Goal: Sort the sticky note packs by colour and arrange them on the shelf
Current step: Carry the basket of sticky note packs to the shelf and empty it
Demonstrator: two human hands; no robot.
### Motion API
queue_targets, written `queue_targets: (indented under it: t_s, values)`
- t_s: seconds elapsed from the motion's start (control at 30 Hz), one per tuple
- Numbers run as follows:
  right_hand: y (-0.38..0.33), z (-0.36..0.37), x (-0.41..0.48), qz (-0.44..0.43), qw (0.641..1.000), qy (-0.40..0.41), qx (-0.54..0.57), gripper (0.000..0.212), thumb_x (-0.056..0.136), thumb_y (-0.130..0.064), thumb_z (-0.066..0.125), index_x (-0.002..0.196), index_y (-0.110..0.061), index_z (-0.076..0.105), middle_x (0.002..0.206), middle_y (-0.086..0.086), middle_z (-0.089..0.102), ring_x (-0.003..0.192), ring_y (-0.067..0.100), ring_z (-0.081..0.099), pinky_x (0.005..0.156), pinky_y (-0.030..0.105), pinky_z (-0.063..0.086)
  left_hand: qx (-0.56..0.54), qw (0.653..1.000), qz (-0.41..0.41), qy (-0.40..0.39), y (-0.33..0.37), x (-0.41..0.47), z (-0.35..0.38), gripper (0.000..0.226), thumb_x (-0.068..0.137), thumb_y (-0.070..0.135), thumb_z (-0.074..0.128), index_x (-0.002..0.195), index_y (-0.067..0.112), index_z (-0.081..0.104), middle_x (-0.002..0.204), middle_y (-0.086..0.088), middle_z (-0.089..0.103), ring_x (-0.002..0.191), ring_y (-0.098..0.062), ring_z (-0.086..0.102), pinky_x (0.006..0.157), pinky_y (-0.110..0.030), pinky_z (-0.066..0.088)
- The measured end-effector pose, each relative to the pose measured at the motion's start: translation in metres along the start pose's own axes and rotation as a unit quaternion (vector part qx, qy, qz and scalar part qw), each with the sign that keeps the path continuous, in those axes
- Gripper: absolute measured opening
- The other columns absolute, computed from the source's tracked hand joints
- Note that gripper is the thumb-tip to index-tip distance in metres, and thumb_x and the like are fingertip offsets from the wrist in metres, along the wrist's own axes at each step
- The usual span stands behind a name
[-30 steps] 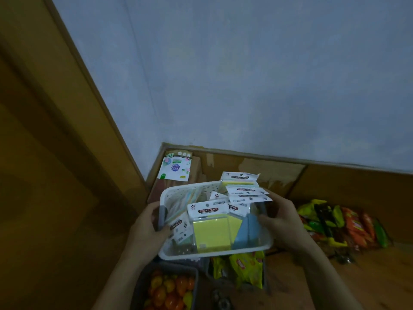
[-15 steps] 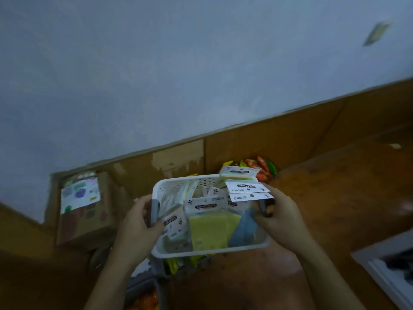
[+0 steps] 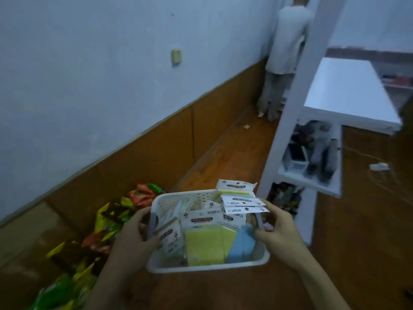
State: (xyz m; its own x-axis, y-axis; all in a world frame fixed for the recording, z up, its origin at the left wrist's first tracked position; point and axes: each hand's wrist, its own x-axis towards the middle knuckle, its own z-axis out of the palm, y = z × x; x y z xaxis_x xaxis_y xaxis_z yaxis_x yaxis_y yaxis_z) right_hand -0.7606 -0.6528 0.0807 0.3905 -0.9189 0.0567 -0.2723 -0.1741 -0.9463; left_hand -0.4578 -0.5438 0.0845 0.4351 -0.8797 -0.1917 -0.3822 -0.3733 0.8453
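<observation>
Fingers [image 3: 143,237] of left hand [image 3: 131,240] and right hand [image 3: 283,229] curled around grey handles of white basket [image 3: 207,266], sticky note packs [image 3: 204,245] heaped inside unsorted. Carrying step, apparently; next, set down by white shelf [image 3: 348,95] and separate colours.

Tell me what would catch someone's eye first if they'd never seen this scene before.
Most striking is the white basket at bottom centre, crammed with sticky note packs, yellow and blue showing in front, gripped at its sides by the left hand and right hand. Next come the bright snack packets heaped on the floor along the wall at left, then the white shelf at right, with a person standing beyond it.
</observation>
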Motion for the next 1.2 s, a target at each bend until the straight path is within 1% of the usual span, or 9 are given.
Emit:
queue_targets:
  t_s: [0.17,0.27,0.33,0.43,0.53,0.7,0.8,0.97,1.2]
  values:
    - [0.043,-0.114,-0.004,0.044,0.995,0.084,-0.033,0.066,0.077,0.011,0.071,0.130,-0.027,0.064,0.115,-0.019,0.073,0.108,0.002,0.067,0.080,0.022,0.058,0.004,0.997,0.042,-0.065,0.076,0.036,0.106,0.064,0.083,0.006,0.076,0.124,0.044,0.046,0.106,0.015,0.058,0.095,-0.013,0.064,0.083,-0.046,0.059]
    - [0.064,-0.173,-0.011,0.078,0.987,0.121,-0.067,0.067,0.070,-0.009,0.074,0.133,-0.029,0.062,0.119,-0.016,0.072,0.113,0.007,0.067,0.090,0.036,0.060,0.028,0.991,0.070,-0.108,0.118,0.054,0.163,0.063,0.084,0.006,0.075,0.125,0.044,0.046,0.102,0.011,0.061,0.086,-0.012,0.067,0.074,-0.041,0.061]
    - [0.074,-0.208,-0.018,0.094,0.979,0.152,-0.097,0.069,0.065,-0.020,0.074,0.132,-0.029,0.063,0.120,-0.017,0.071,0.113,0.004,0.065,0.094,0.035,0.057,0.045,0.985,0.098,-0.133,0.141,0.066,0.199,0.064,0.083,0.001,0.074,0.130,0.039,0.049,0.095,0.008,0.062,0.076,-0.008,0.067,0.058,-0.026,0.056]
    - [0.086,-0.256,-0.028,0.115,0.963,0.200,-0.140,0.065,0.066,-0.009,0.073,0.127,-0.030,0.066,0.115,-0.019,0.071,0.107,-0.002,0.065,0.088,0.019,0.054,0.067,0.972,0.135,-0.180,0.175,0.081,0.251,0.068,0.081,0.002,0.077,0.131,0.038,0.049,0.094,0.013,0.062,0.073,-0.003,0.068,0.054,-0.022,0.053]
    - [0.096,-0.296,-0.036,0.134,0.945,0.253,-0.155,0.071,0.060,-0.013,0.066,0.129,-0.028,0.066,0.118,-0.020,0.071,0.111,-0.002,0.064,0.089,0.022,0.054,0.084,0.958,0.160,-0.222,0.206,0.097,0.301,0.068,0.081,0.003,0.078,0.123,0.045,0.045,0.098,0.016,0.063,0.079,-0.001,0.069,0.059,-0.026,0.060]
    - [0.111,-0.351,-0.040,0.176,0.915,0.328,-0.156,0.070,0.069,0.005,0.073,0.120,-0.042,0.063,0.111,-0.028,0.069,0.106,-0.004,0.064,0.081,0.019,0.053,0.096,0.929,0.209,-0.290,0.262,0.129,0.375,0.068,0.077,0.003,0.080,0.117,0.049,0.049,0.101,0.016,0.066,0.092,-0.007,0.070,0.075,-0.036,0.063]
    - [0.112,-0.382,-0.033,0.198,0.890,0.382,-0.151,0.066,0.074,0.006,0.074,0.114,-0.045,0.060,0.105,-0.032,0.067,0.102,-0.006,0.063,0.077,0.018,0.052,0.092,0.911,0.231,-0.328,0.300,0.150,0.416,0.065,0.078,0.004,0.076,0.115,0.051,0.051,0.095,0.011,0.073,0.087,-0.008,0.072,0.071,-0.037,0.063]
    - [0.106,-0.437,-0.026,0.221,0.842,0.465,-0.161,0.059,0.074,0.004,0.075,0.115,-0.038,0.066,0.105,-0.022,0.071,0.092,0.004,0.066,0.074,0.028,0.056,0.085,0.875,0.270,-0.393,0.371,0.173,0.481,0.060,0.078,0.004,0.076,0.119,0.043,0.054,0.083,0.023,0.069,0.072,-0.010,0.072,0.063,-0.041,0.061]
    - [0.109,-0.522,-0.025,0.224,0.817,0.505,-0.165,0.054,0.078,0.004,0.075,0.122,-0.026,0.067,0.109,-0.020,0.069,0.104,0.003,0.063,0.078,0.020,0.048,0.060,0.841,0.306,-0.442,0.452,0.191,0.570,0.062,0.077,0.002,0.078,0.126,0.034,0.058,0.080,0.003,0.069,0.067,-0.002,0.069,0.052,-0.015,0.048]
